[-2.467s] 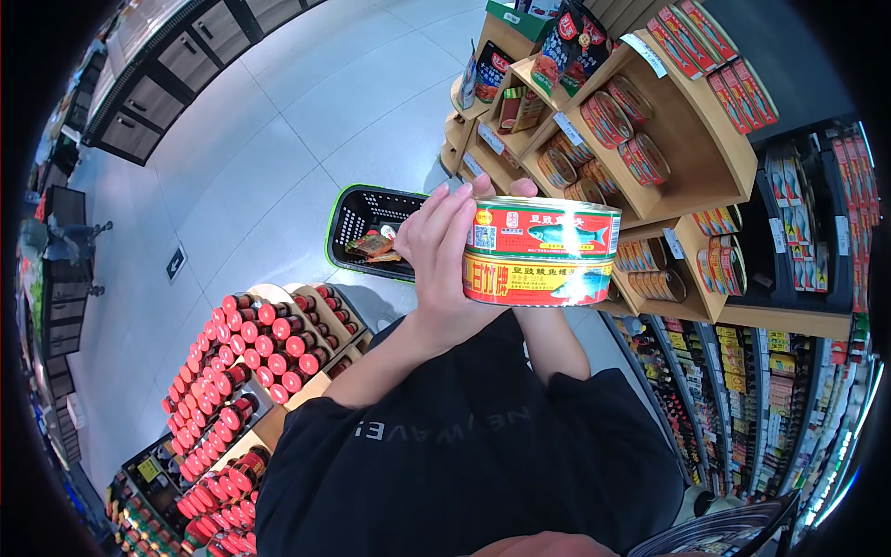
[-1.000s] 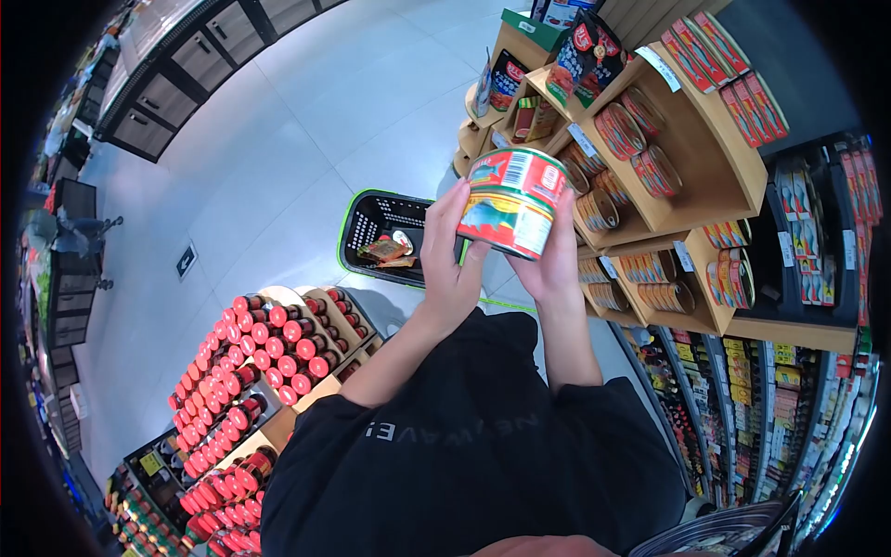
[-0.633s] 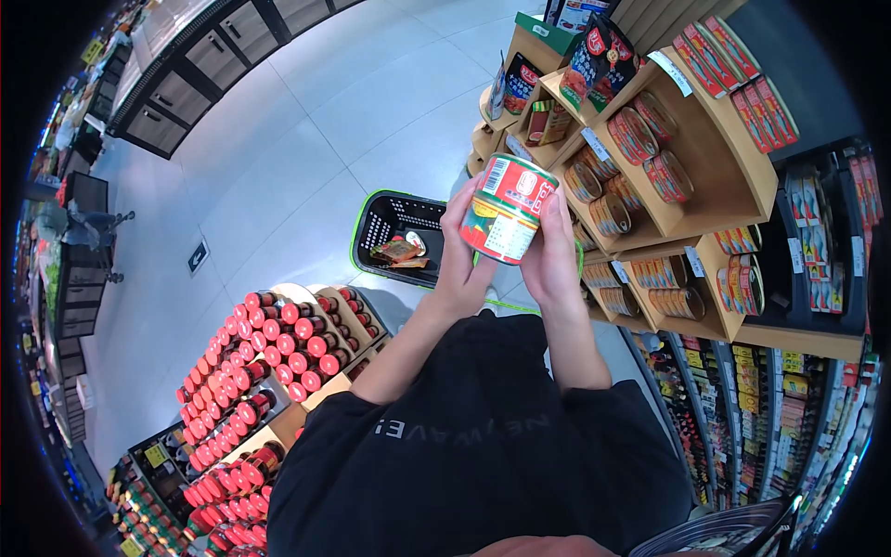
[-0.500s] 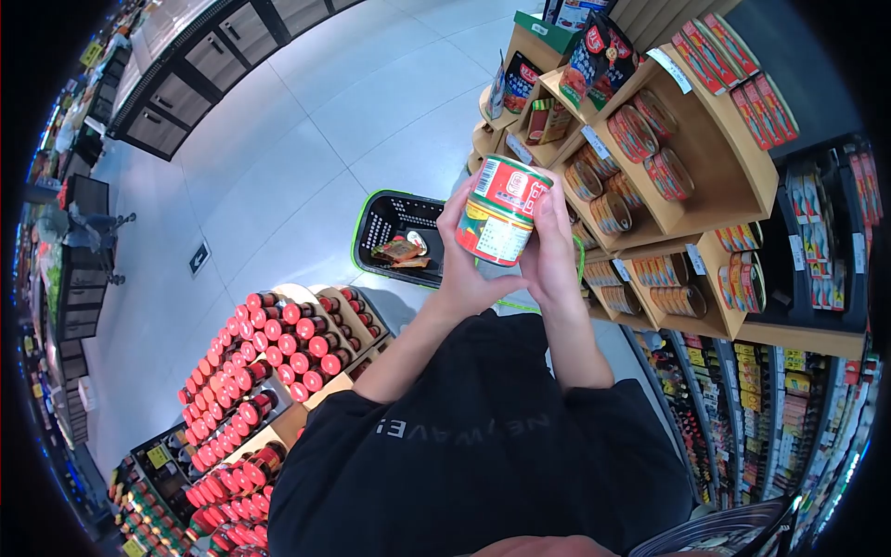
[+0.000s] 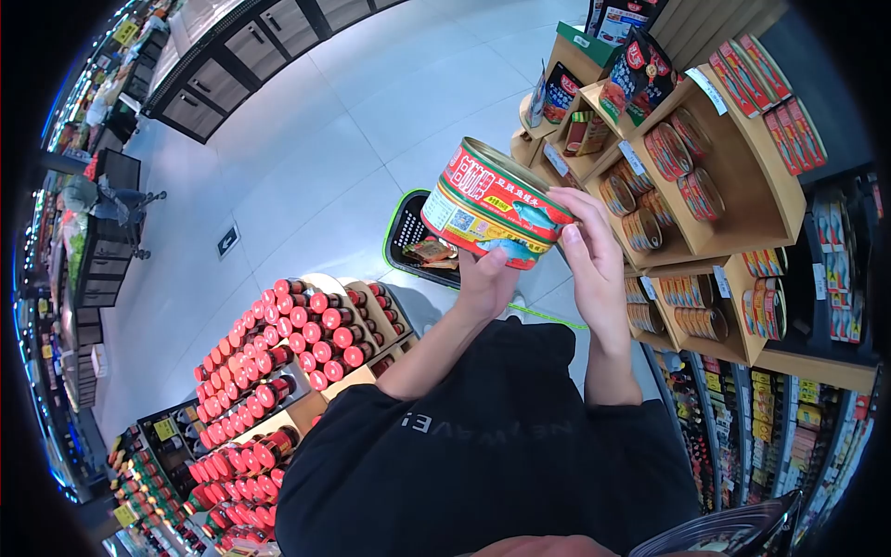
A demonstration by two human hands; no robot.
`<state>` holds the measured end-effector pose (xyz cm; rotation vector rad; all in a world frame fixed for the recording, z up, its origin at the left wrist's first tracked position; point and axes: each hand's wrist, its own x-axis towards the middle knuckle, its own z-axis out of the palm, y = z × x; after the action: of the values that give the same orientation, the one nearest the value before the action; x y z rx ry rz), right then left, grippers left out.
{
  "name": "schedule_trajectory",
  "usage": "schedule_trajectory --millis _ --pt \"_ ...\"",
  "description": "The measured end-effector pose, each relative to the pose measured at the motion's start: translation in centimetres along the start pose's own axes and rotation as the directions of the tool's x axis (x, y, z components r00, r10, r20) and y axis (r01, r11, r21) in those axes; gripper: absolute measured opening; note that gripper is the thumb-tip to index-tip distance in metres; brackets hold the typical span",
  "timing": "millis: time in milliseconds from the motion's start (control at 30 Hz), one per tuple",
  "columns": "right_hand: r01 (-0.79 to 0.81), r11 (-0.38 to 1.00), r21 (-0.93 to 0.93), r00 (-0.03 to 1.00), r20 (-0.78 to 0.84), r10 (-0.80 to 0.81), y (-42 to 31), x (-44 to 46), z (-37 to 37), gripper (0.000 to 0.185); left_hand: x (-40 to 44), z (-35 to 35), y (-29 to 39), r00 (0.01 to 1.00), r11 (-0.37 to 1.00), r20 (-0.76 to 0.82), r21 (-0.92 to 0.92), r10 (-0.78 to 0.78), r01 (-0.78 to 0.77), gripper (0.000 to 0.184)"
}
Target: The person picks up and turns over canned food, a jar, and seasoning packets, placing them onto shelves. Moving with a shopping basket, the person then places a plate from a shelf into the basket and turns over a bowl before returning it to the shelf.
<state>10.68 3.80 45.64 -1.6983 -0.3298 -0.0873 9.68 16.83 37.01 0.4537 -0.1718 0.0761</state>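
Observation:
I hold what looks like a stack of two oval fish tins [image 5: 492,209], red, green and yellow with fish pictures and a QR code on the label. The stack is tilted, its gold rim showing at the top. My left hand [image 5: 486,283] supports it from below, thumb against the front and other fingers mostly hidden behind. At the right end, my right hand [image 5: 594,246] grips it with fingertips on the upper edge and thumb on the side. Beyond my hands, a black basket with a green rim [image 5: 392,243] stands on the floor with some packets [image 5: 432,251] inside.
Wooden shelves [image 5: 789,209] with stacked tins [image 5: 668,148] and price tags rise on my right. To the left is a display of red-lidded jars [image 5: 306,325]. Dark-framed cabinets [image 5: 241,56] line the far side, across the tiled floor [image 5: 306,167].
The fish tins have turned from their barcode end to a long side with fish pictures. My right hand has shifted to the end of the stack. The view has moved slightly left.

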Motion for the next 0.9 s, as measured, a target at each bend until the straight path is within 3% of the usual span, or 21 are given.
schedule_trajectory --millis 133,233,300,433,900 --pt "-0.012 0.995 0.095 1.000 0.000 0.012 1.0 -0.1 -0.4 0.031 -0.5 1.1 0.8 0.995 0.990 0.031 -0.106 -0.095 0.098 0.070" --pt "0.111 0.978 0.179 0.994 -0.002 -0.112 1.3 0.1 -0.2 0.033 -0.6 1.8 1.3 0.989 0.978 0.048 -0.147 -0.141 0.146 0.073" --pt "-0.023 0.914 0.405 1.000 0.027 0.013 1.2 -0.1 -0.1 0.033 -0.7 2.2 1.5 0.985 0.975 0.062 -0.143 -0.162 0.170 0.075" --pt "-0.070 0.899 0.432 0.998 0.033 0.062 1.0 -0.3 -0.2 0.033 -0.8 2.1 1.4 0.983 0.980 0.089 -0.109 -0.158 0.167 0.075" --pt "-0.015 0.921 0.390 1.000 0.002 0.015 1.0 -0.2 0.7 0.031 -1.1 2.8 2.0 0.978 0.972 0.050 -0.114 -0.200 0.205 0.079"
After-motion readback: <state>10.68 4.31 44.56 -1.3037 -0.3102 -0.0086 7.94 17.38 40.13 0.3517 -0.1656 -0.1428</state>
